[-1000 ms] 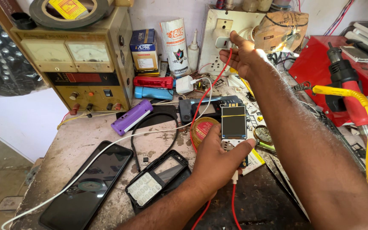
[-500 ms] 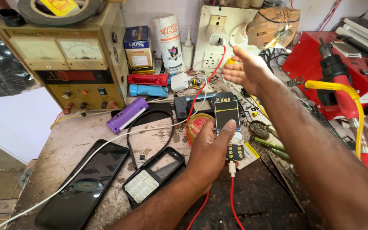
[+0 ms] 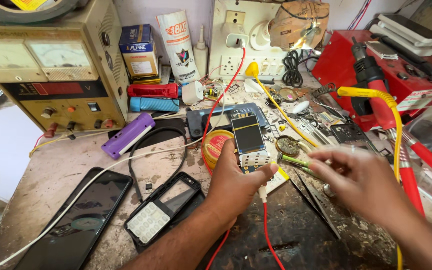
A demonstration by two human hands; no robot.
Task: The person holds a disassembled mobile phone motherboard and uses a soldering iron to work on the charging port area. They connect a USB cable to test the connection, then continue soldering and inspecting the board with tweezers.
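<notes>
A small bare phone board with its screen and keypad stands near the middle of the cluttered bench, pinched between the thumb and fingers of the left hand. The right hand hovers just beside it, blurred, fingers loosely spread, holding nothing visible, above the tweezers

Blue carton and white pouch stand at the back wall; small dark screen — mid-bench; black phone screen lower left.
</notes>
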